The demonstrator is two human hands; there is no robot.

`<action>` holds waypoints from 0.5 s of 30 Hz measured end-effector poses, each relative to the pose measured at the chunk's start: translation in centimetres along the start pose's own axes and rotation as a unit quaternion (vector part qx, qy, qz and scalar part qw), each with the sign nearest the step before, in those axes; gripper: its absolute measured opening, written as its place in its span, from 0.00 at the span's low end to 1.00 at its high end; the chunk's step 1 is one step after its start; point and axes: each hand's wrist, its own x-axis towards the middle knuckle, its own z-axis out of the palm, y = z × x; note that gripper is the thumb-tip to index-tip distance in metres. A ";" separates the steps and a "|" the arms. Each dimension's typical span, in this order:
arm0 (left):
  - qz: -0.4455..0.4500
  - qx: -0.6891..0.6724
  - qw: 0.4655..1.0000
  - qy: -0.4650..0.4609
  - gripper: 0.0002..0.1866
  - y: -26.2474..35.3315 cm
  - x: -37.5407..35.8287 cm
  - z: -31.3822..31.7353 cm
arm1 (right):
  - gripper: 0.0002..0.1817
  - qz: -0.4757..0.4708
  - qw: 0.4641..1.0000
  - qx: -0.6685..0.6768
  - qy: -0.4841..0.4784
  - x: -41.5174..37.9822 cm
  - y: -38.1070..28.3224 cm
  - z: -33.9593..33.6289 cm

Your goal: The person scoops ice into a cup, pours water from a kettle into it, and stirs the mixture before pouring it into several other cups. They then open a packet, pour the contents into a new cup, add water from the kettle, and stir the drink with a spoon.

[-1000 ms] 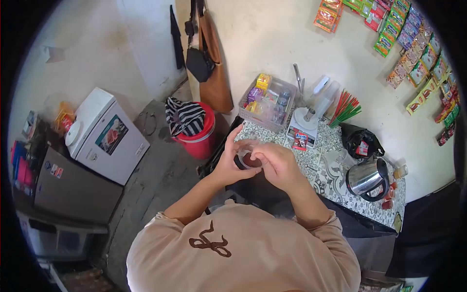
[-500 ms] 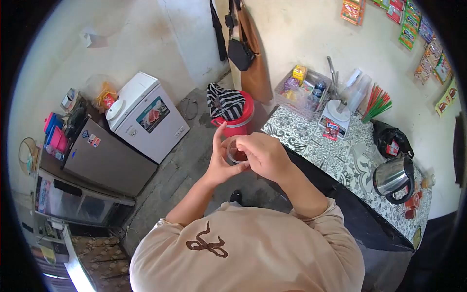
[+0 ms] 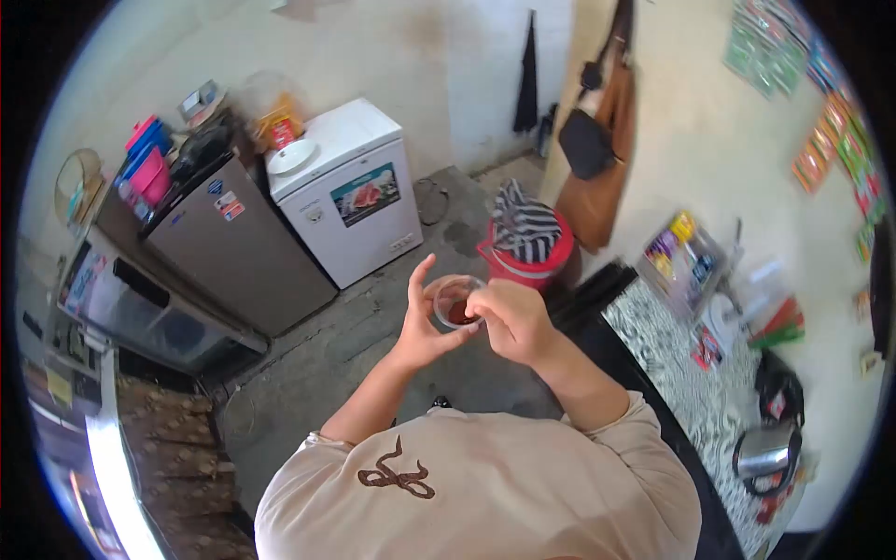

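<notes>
In the middle of the head view, a clear plastic cup [image 3: 450, 291] with reddish-brown contents at its bottom is held in front of my chest. My left hand [image 3: 425, 322] holds the cup, with its thumb below and a finger raised beside it. At the cup's right rim, my right hand [image 3: 513, 319] has its fingers pressed together over the opening. Whatever my right fingers grip is hidden.
A white chest freezer [image 3: 359, 219] and a grey fridge [image 3: 238, 247] stand at the left. Beyond my hands is a red bucket [image 3: 551, 259] with striped cloth. The patterned counter [image 3: 653, 345] at the right bears a basket, a scale and a kettle [image 3: 765, 455].
The view has turned left, so the counter and bucket appear farther right. My hands remain at the cup, and my right hand has shifted slightly off its opening.
</notes>
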 end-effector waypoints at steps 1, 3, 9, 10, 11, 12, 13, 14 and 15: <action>0.011 0.032 0.999 0.016 0.54 -0.7 0.0 -2.4 | 0.04 -0.020 1.000 0.012 -0.006 1.0 1.1 1.9; 0.004 0.051 0.998 0.047 0.53 -1.7 -0.1 -6.6 | 0.03 -0.040 0.998 0.027 -0.029 2.6 3.2 5.5; -0.016 0.127 0.987 0.101 0.54 -5.4 0.4 -15.8 | 0.04 -0.022 0.996 0.091 -0.007 5.7 9.0 14.0; -0.026 0.116 0.988 0.102 0.54 -5.9 1.1 -16.7 | 0.04 -0.012 0.995 0.094 0.016 6.0 9.6 14.4; -0.034 0.106 0.989 0.099 0.54 -6.4 1.8 -17.4 | 0.04 -0.025 0.996 0.077 0.043 6.1 10.4 14.6; -0.041 0.108 0.988 0.100 0.54 -7.0 2.3 -17.9 | 0.04 -0.024 0.996 0.076 0.043 5.9 11.3 14.5; -0.045 0.109 0.988 0.100 0.55 -7.8 3.1 -18.4 | 0.05 -0.025 0.996 0.073 0.044 5.5 12.3 14.1; -0.048 0.111 0.988 0.098 0.55 -8.6 4.0 -18.9 | 0.06 -0.028 0.996 0.069 0.046 5.3 13.5 13.7; -0.050 0.123 0.986 0.097 0.54 -9.4 4.9 -19.3 | 0.05 -0.065 0.996 0.062 0.027 5.1 15.0 13.4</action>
